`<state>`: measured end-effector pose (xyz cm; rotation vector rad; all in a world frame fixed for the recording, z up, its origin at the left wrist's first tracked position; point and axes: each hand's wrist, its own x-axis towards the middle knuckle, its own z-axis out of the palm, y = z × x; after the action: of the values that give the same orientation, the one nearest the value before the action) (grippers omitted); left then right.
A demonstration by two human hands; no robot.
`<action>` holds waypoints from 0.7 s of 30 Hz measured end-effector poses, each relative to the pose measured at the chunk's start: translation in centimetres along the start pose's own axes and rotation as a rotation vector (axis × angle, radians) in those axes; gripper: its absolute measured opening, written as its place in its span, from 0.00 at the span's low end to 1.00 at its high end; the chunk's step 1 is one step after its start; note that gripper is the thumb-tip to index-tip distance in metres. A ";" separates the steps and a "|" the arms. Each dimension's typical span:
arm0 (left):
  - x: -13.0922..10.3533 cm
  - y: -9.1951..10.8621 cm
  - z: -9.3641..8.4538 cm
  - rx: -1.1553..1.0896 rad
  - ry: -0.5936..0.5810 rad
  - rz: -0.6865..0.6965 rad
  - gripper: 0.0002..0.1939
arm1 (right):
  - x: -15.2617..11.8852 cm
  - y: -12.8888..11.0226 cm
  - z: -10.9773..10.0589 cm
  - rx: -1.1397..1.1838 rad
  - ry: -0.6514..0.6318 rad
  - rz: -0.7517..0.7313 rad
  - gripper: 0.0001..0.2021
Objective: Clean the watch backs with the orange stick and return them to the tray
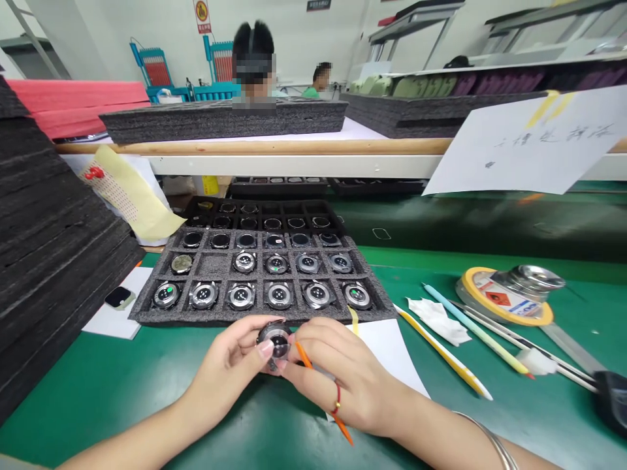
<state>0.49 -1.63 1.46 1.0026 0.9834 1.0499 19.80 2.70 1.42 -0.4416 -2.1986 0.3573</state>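
Note:
A round black smartwatch body (277,339), its back with the sensor dots facing up, is pinched in my left hand (234,356), thumb across its face. My right hand (345,372) has its fingertips on the watch's right edge. Between its fingers runs a thin orange stick (345,431), slanting down past the palm; its tool kind is not clear. Just beyond both hands lies a black foam tray (274,317) with round watch bodies (279,295) in its compartments. One compartment (214,264) of the middle row holds no watch. White paper (392,346) lies partly under my right hand.
Stacked black foam trays (53,274) rise at the left, beside a square watch (120,297) on a white box. At right lie a yellow-white pen-like tool (445,356), a light-blue stick (470,326), tissue (439,320), a tape roll (504,297) and metal container (533,279). A shelf (294,163) spans the back; people sit beyond.

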 end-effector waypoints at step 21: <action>0.0 -1.1 -0.5 0.267 0.123 -0.077 0.29 | -8.4 9.4 -14.8 -0.453 0.777 0.843 0.20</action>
<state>0.23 -1.78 0.26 1.1166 1.2779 0.9403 38.18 9.02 0.85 -1.4848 -1.2282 0.0761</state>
